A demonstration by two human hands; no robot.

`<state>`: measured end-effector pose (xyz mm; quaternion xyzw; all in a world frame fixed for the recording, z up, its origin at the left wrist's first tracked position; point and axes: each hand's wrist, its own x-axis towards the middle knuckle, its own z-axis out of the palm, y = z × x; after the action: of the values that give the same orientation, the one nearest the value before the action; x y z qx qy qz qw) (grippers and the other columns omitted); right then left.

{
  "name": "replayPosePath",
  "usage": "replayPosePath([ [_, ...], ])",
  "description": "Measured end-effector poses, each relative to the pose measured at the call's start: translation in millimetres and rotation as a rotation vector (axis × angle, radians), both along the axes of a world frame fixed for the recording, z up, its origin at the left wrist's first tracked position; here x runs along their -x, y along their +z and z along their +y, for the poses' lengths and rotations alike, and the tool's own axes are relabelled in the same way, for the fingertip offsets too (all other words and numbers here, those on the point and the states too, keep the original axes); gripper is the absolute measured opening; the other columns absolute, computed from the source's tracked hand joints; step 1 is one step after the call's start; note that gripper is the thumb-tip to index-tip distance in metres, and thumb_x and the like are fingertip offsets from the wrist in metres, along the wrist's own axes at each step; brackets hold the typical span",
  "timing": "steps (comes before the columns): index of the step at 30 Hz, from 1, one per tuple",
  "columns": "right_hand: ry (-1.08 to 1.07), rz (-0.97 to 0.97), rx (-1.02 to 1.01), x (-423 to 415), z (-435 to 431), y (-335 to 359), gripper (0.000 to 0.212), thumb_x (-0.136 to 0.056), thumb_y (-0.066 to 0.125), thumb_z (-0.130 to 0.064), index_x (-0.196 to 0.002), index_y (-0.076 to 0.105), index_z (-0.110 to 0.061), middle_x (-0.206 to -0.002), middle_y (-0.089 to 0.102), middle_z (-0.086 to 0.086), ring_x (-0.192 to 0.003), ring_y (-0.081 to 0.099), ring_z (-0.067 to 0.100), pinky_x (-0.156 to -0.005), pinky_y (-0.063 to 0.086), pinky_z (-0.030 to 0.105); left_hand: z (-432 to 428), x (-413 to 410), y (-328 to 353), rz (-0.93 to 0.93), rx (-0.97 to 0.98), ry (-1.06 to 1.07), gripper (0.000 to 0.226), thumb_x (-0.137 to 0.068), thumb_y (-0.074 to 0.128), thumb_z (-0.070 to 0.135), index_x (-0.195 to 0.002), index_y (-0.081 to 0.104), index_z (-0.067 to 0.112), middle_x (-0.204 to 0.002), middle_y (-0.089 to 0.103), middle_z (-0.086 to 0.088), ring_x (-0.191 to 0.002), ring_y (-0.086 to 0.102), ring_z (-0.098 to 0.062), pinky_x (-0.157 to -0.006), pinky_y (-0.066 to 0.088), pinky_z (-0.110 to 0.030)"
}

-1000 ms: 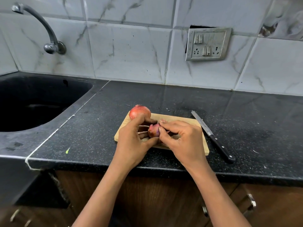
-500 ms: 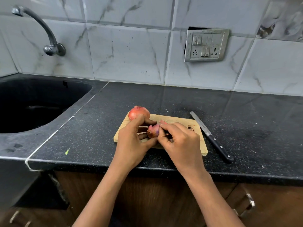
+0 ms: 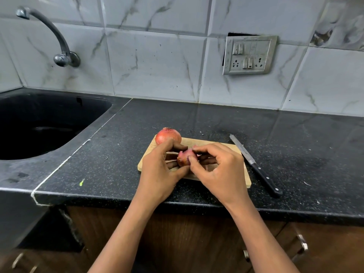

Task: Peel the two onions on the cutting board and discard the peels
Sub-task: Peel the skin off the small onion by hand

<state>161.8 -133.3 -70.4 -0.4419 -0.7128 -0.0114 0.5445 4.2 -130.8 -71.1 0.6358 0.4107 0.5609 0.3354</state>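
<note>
Above the board (image 3: 208, 143), left hand (image 3: 157, 171), right hand (image 3: 222, 171) hold onion (image 3: 184, 160) sideways.

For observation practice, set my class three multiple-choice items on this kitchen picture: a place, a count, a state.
1. Where is the knife relative to the cutting board? A on it; B under it; C on the counter to its right.
2. How many onions show? A one; B two; C three.
3. The small onion is: A held by both hands; B lying untouched; C cut in half.
Answers: 1 C, the knife rests on the black counter beside the board. 2 B, a large onion sits at the board's far left corner, the small one in the hands. 3 A, left hand and right hand both grip it.
</note>
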Motion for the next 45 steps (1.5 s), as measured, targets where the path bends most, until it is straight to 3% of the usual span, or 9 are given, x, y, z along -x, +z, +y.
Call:
replayPosePath([
  [4, -0.028, -0.026, -0.060, -2, 2, -2, 0.006, -0.083, 0.080, -0.012, -0.089, 0.081, -0.014, -0.088, 0.076, -0.006, -0.084, 0.071, 0.006, -0.073, 0.058, 0.032, -1, 0, 1, 0.000, 0.005, -0.014, 0.038, -0.071, 0.087, -0.004, -0.100, 0.067, 0.012, -0.100, 0.074, 0.003, -0.089, 0.075, -0.008, -0.075, 0.057, -0.016],
  [12, -0.160, -0.172, -0.106, 1, 3, -5, 0.004, -0.082, 0.076, -0.013, -0.083, 0.072, -0.012, -0.081, 0.069, -0.004, -0.075, 0.062, 0.011, -0.065, 0.051, 0.030, -2, -1, 2, -0.002, 0.004, 0.009, 0.037, -0.073, 0.087, -0.001, -0.097, 0.067, 0.019, -0.098, 0.074, 0.003, -0.088, 0.075, -0.012, -0.073, 0.057, -0.016],
  [17, -0.170, -0.041, -0.045, -2, 5, -3, 0.004, -0.081, 0.074, -0.017, -0.081, 0.071, -0.014, -0.077, 0.066, -0.008, -0.071, 0.058, 0.007, -0.064, 0.049, 0.030, 0, -1, 1, 0.013, 0.013, 0.000, 0.044, -0.066, 0.090, -0.005, -0.101, 0.067, 0.008, -0.098, 0.073, 0.008, -0.086, 0.074, -0.004, -0.073, 0.057, -0.015],
  [21, -0.033, 0.077, 0.011, -3, -1, 2, 0.003, -0.082, 0.076, -0.011, -0.082, 0.074, -0.014, -0.078, 0.069, -0.010, -0.073, 0.066, 0.007, -0.065, 0.055, 0.028, 1, -1, 0, 0.010, 0.005, -0.002, 0.044, -0.067, 0.089, -0.006, -0.102, 0.066, 0.008, -0.098, 0.073, 0.006, -0.087, 0.074, -0.006, -0.074, 0.057, -0.015],
  [27, -0.041, -0.063, -0.036, 2, -1, 1, 0.007, -0.081, 0.078, -0.011, -0.086, 0.074, -0.014, -0.084, 0.069, -0.008, -0.076, 0.063, 0.006, -0.066, 0.051, 0.018, 1, -1, -1, -0.012, -0.003, 0.007, 0.036, -0.074, 0.086, -0.003, -0.098, 0.067, 0.015, -0.098, 0.074, 0.000, -0.089, 0.075, -0.015, -0.075, 0.059, -0.020],
  [32, -0.124, -0.152, -0.111, 3, 1, -5, 0.003, -0.082, 0.076, -0.010, -0.085, 0.074, -0.012, -0.084, 0.070, -0.003, -0.078, 0.065, 0.013, -0.069, 0.053, 0.029, 0, -1, 0, -0.012, 0.009, 0.011, 0.035, -0.074, 0.087, -0.002, -0.098, 0.067, 0.016, -0.098, 0.073, 0.001, -0.088, 0.075, -0.016, -0.074, 0.058, -0.019],
  [37, -0.216, -0.253, -0.155, 5, 3, -7, 0.006, -0.084, 0.072, -0.013, -0.084, 0.068, -0.009, -0.081, 0.065, 0.000, -0.075, 0.060, 0.014, -0.067, 0.046, 0.023, -1, -1, 1, -0.001, 0.008, 0.018, 0.037, -0.073, 0.087, -0.002, -0.098, 0.068, 0.017, -0.098, 0.074, 0.003, -0.088, 0.075, -0.013, -0.072, 0.057, -0.016],
  [45, -0.254, -0.045, -0.033, -2, 6, -4, 0.009, -0.082, 0.076, -0.012, -0.081, 0.067, -0.013, -0.077, 0.063, -0.006, -0.070, 0.056, 0.010, -0.061, 0.047, 0.028, 2, -1, -2, 0.006, 0.035, -0.002, 0.046, -0.066, 0.090, -0.006, -0.101, 0.065, 0.010, -0.098, 0.072, 0.008, -0.085, 0.074, -0.006, -0.072, 0.057, -0.015],
])
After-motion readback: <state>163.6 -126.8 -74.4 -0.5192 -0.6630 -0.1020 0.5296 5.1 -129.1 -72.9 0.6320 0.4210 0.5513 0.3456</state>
